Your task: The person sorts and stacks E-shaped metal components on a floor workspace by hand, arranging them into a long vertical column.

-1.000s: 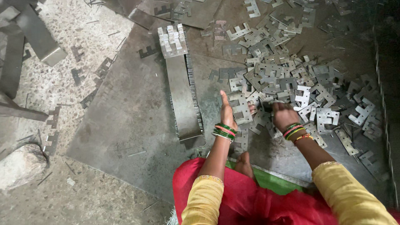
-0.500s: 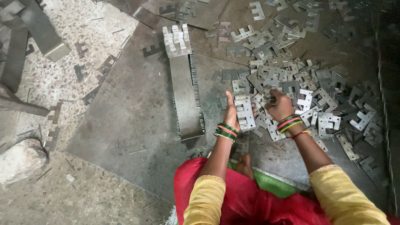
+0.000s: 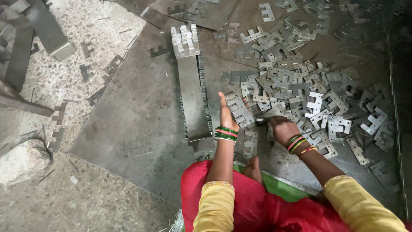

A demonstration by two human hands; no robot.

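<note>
Lying flat across the terrazzo floor (image 3: 64, 86): a large dark steel sheet (image 3: 137, 116). Resting on that sheet, a long neat row of stacked plates (image 3: 193, 99) standing on edge, capped at the far end by a pale comb-shaped stack (image 3: 185, 41). Off at the top left, a grey metal channel bar (image 3: 47, 30) and a dark slanted strip (image 3: 19, 58). Near the left edge, low down, a rough pale stone (image 3: 23, 161). Scattered over the bare floor, small dark offcuts (image 3: 58, 114) and thin slivers. Along the right side, a dark wire mesh (image 3: 397, 107).
</note>
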